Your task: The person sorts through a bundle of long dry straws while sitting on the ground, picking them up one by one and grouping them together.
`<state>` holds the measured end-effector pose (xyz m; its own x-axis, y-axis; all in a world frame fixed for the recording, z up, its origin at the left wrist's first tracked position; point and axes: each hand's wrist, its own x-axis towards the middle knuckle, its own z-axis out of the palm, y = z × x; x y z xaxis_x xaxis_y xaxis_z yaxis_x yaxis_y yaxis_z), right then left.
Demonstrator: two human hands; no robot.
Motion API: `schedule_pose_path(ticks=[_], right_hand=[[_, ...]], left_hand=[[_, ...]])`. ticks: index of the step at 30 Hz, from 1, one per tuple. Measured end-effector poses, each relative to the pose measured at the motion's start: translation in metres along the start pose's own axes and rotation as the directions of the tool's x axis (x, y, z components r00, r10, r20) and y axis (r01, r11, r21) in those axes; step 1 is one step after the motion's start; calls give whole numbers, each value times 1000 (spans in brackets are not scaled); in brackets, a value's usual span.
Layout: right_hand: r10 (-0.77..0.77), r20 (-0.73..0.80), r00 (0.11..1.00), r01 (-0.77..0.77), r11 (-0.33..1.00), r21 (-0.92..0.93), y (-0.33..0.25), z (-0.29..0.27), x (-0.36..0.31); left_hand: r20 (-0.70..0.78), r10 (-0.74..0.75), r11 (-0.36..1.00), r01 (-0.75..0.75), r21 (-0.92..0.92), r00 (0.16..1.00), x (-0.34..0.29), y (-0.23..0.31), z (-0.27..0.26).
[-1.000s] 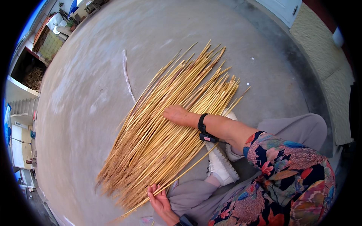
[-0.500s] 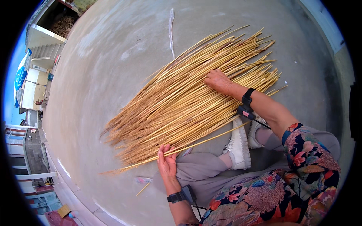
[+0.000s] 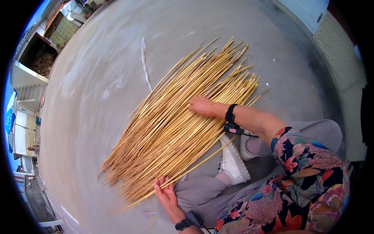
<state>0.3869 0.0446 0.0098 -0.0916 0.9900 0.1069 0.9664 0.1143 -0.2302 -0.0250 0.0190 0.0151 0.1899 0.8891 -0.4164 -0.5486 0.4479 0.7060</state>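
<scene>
A broad pile of long dry yellow stalks [image 3: 183,121] with feathery brown heads lies on the ground in front of me, heads toward the lower left and cut ends toward the upper right. My left hand [image 3: 166,195] is at the near edge by the heads, its fingers closed round a single stalk [image 3: 202,162] that sits slightly apart from the pile. My right hand [image 3: 200,106] rests on the middle of the pile, fingers curled down and closed on stalks; its fingertips are hidden.
A whitish plastic strip [image 3: 145,64] lies beyond the pile on the concrete floor [image 3: 89,117]. My white shoe [image 3: 233,163] is close to the pile's near side. Short stalk pieces [image 3: 152,222] lie near my left wrist. A pale door [image 3: 307,13] stands at the far right.
The whole view has turned, so the pile and both hands appear further left and lower. Both hands keep nearly the same places on the stalks.
</scene>
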Motion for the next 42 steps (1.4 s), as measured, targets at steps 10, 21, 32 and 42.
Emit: schedule_pose_path(ticks=[10,21,32,42], right_hand=[[37,-157,987,-50,996,-78,-9,25,29],[51,25,998,-52,999,18,-19,25,11],[-23,-230,973,42,996,78,-2,1,22],[192,-170,967,-213,970,-119,17,2,54]], left_hand=[[24,2,1000,-3,6,1000,-1,3,2],[83,-13,1000,14,-7,996,2,6,0],[0,2,1000,-2,16,1000,0,6,-1],[-17,-16,1000,16,26,1000,-2,8,4]])
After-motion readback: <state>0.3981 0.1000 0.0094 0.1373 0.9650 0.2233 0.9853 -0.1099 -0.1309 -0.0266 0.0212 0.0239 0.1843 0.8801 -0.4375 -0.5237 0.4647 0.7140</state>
